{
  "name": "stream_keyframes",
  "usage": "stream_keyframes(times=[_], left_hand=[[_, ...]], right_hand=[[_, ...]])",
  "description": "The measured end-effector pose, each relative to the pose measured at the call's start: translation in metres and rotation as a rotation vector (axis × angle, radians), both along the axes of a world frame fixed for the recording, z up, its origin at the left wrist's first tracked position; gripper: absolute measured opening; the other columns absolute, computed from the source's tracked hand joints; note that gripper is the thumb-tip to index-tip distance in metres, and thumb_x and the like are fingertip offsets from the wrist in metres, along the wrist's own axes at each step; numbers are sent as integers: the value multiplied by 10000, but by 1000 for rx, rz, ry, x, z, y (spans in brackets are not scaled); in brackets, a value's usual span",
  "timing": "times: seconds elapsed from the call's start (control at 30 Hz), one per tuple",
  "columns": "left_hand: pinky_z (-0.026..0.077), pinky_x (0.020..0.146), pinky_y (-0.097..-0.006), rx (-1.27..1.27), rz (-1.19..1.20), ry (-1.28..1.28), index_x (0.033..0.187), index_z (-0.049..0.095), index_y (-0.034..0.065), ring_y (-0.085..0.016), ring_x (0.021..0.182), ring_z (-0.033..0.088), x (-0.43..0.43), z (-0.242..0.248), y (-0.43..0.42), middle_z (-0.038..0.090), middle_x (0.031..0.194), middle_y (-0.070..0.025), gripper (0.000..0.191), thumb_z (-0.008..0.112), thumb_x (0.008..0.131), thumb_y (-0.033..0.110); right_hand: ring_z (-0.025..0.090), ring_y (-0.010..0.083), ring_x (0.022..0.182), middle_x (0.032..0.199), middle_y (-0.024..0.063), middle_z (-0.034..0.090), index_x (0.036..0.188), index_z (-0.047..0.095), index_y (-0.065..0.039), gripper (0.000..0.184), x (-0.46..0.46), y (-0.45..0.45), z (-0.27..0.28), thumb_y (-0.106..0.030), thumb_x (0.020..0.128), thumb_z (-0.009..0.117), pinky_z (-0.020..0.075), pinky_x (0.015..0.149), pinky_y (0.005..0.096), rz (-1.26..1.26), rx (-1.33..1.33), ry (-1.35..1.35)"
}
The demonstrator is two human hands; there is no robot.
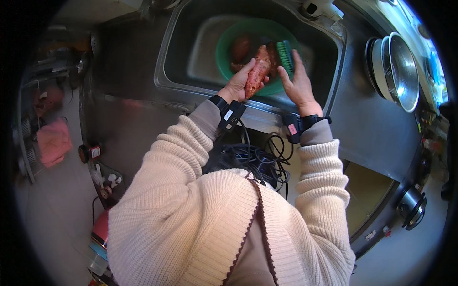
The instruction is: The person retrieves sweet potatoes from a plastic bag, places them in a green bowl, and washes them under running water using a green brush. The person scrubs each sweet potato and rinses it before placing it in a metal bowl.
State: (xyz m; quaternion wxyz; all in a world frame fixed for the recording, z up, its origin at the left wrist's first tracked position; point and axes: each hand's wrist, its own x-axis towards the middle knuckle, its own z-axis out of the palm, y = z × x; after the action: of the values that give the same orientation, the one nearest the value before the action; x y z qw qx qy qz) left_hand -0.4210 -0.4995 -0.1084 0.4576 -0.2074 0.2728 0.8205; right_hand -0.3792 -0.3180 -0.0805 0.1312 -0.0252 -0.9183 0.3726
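Note:
My left hand [237, 83] grips a reddish sweet potato [258, 71], which points up and away over a green plastic basin [222, 64]. In my right hand [300, 84] is a scrub brush [285, 57] with green bristles, held between thumb and fingers. The bristles face left, towards the sweet potato, with a small gap between them. Inside the basin lie more sweet potatoes, one brownish-red [241, 47] at the left and another partly hidden behind the held one. The basin stands in a stainless steel sink [179, 68].
A faucet [323, 9] rises at the sink's back right. Metal bowls and a colander [400, 71] lean on the counter at right. Black cables [279, 153] hang from my wrist devices before my body. At left are a jar [89, 153] and a pink cloth [53, 143].

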Motion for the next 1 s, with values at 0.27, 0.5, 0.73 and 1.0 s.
stream_keyframes(times=[0.27,0.5,0.73,1.0], left_hand=[[488,813,-331,182,117,-82,1155,492,91,-186,900,584,-20,-8,1,592,1041,-81,493,309,932,490],[486,818,-356,9,251,-21,1148,501,124,-198,943,573,-15,-7,26,586,1066,-58,422,350,932,452],[510,802,-350,-118,283,-151,1148,507,95,-211,924,601,-29,-2,14,609,1022,-92,414,435,908,425],[515,738,-328,-65,152,36,1131,506,109,-184,849,598,-25,9,10,611,974,-78,413,376,925,442]], right_hand=[[554,334,960,1031,116,554,1241,504,-232,423,21,-37,27,-146,831,566,459,799,380,318,-115,-362],[570,331,877,987,112,549,1242,504,-218,396,-6,-40,28,-193,849,543,471,725,386,22,-65,-165],[579,334,861,978,105,552,1235,508,-240,425,15,-36,28,-140,827,570,477,733,374,157,-24,-129],[584,317,881,968,91,564,1189,552,-227,350,10,-36,34,-191,842,567,482,725,366,135,-45,-220]])
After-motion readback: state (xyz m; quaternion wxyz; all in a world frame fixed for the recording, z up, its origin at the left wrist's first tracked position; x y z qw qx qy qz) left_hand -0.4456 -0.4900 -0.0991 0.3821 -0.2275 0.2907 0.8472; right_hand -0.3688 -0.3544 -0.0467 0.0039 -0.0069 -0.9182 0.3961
